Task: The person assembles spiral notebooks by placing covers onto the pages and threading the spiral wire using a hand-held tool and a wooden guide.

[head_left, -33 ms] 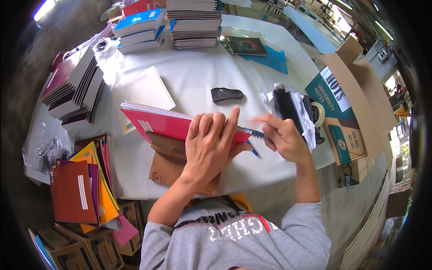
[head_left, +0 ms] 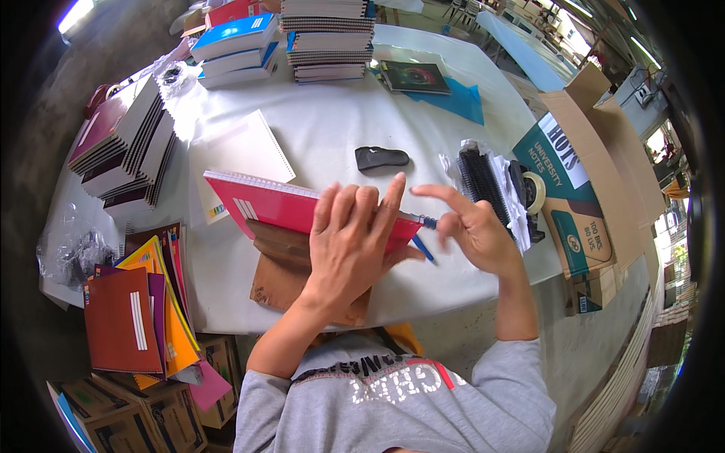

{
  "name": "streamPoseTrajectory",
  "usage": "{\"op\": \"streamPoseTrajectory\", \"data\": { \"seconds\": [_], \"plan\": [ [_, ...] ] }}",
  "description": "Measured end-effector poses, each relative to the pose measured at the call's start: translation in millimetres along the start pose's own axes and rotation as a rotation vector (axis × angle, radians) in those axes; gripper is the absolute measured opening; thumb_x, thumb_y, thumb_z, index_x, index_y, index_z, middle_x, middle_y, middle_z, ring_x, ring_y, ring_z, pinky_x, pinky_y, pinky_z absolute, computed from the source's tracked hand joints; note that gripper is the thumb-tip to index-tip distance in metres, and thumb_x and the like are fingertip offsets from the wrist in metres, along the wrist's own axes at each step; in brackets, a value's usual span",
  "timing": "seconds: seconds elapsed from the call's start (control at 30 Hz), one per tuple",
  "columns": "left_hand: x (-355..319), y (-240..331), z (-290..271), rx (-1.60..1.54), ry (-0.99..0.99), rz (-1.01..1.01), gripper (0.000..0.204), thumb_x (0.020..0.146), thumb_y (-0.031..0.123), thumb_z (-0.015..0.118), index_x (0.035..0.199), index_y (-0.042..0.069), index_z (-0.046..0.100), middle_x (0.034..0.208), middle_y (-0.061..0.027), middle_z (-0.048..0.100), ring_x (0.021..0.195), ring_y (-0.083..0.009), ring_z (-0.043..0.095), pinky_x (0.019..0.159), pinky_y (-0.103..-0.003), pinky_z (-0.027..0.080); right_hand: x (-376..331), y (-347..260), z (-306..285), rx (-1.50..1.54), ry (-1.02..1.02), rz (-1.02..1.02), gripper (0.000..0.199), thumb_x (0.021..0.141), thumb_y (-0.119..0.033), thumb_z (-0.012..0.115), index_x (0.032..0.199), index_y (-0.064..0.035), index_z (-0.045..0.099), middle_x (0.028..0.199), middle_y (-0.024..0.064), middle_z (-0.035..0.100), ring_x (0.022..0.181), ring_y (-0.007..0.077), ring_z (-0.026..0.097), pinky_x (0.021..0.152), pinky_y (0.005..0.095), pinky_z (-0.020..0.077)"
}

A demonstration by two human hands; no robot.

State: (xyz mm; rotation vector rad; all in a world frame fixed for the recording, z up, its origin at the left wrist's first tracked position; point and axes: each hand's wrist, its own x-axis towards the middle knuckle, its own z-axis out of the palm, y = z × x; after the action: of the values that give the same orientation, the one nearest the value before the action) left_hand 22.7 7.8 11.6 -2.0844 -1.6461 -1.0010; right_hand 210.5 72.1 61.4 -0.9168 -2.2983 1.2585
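Note:
My left hand (head_left: pixel 343 241) grips a red spiral notebook (head_left: pixel 260 204) along its upper edge, fingers over the front and thumb low at its right end. The notebook stands tilted against a brown block (head_left: pixel 278 245) on a brown board (head_left: pixel 276 285). A short dark coil (head_left: pixel 430 223) sticks out of the notebook's right end. Beside it is my right hand (head_left: pixel 479 234), its index finger stretched out and its thumb apart, slightly blurred; nothing shows in its grip. A thin blue stick, perhaps a pen (head_left: pixel 424 249), lies below the coil.
A black pouch-like object (head_left: pixel 381 158) lies beyond my hands. Black coils (head_left: pixel 483 185) and a tape roll (head_left: pixel 535 192) are at right, beside an open carton (head_left: pixel 559 174). Notebook stacks (head_left: pixel 325 53) stand behind; more notebooks (head_left: pixel 124 321) lie at left. A white notebook (head_left: pixel 245 155) lies behind the red one.
My right hand's fingers have come away from the coil and spread apart. Less of the coil sticks out of the notebook. My left hand and the notebook have barely moved.

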Motion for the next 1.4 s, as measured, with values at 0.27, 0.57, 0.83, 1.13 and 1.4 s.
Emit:
{"op": "streamPoseTrajectory", "data": {
  "seconds": [0.27, 0.57, 0.83, 1.13, 1.4],
  "plan": [
    [-9.5, -22.2, -9.4, -0.026, 0.141, -0.095, 0.053, 0.057, 0.048, 0.077, 0.089, 0.01, 0.061, 0.084, -0.0053, 0.049, 0.089, -0.0252, 0.05, 0.096, -0.05, 0.029, -1.4, 13.1, 3.9, -0.371, 0.179, -0.53, 0.033, 0.083, 0.0, 0.059, 0.115, -0.0065, 0.052, 0.072, 0.0035, 0.056, 0.061, 0.012, 0.053, 0.051, 0.0227, 0.041],
    [-16.2, -35.8, -11.4, -0.111, 0.196, 0.017, 0.046, 0.055, 0.052, 0.077, 0.07, 0.013, 0.056, 0.072, -0.0008, 0.047, 0.073, -0.0198, 0.048, 0.087, -0.04, 0.036, 134.4, 121.4, -26.3, -0.548, -0.067, -0.171, 0.036, 0.078, -0.005, 0.053, 0.113, -0.0084, 0.05, 0.102, 0.0104, 0.06, 0.099, 0.0251, 0.057, 0.078, 0.0374, 0.0478],
    [-14.8, -30.8, -8.9, -0.128, 0.179, -0.022, 0.05, 0.056, 0.054, 0.075, 0.075, 0.012, 0.058, 0.076, -0.0032, 0.048, 0.079, -0.0205, 0.051, 0.095, -0.045, 0.032, 168.0, 216.5, 17.3, -0.925, 0.399, -0.187, 0.043, 0.073, -0.002, 0.053, 0.115, -0.0147, 0.055, 0.095, 0.0097, 0.062, 0.095, 0.0243, 0.059, 0.077, 0.0327, 0.0477],
    [-18.3, -21.2, 0.3, -0.107, 0.291, -0.166, 0.049, 0.053, 0.055, 0.076, 0.065, 0.011, 0.056, 0.075, -0.0052, 0.046, 0.084, -0.0219, 0.052, 0.107, -0.046, 0.014, 66.1, 56.8, 22.9, 0.773, -0.188, -0.635, 0.016, 0.081, -0.016, 0.064, 0.076, -0.0005, 0.065, 0.077, 0.017, 0.065, 0.077, 0.0241, 0.064, 0.077, 0.0419, 0.0536],
    [-18.3, -17.4, -1.0, -0.085, 0.269, -0.169, 0.051, 0.055, 0.055, 0.077, 0.062, 0.01, 0.054, 0.074, -0.0062, 0.046, 0.086, -0.0232, 0.05, 0.106, -0.046, 0.014, 58.3, 54.3, 12.5, 0.492, -0.043, -0.646, 0.005, 0.079, -0.007, 0.065, 0.078, -0.003, 0.068, 0.074, 0.0131, 0.064, 0.072, 0.0209, 0.062, 0.08, 0.0376, 0.0519]
  ]
}}
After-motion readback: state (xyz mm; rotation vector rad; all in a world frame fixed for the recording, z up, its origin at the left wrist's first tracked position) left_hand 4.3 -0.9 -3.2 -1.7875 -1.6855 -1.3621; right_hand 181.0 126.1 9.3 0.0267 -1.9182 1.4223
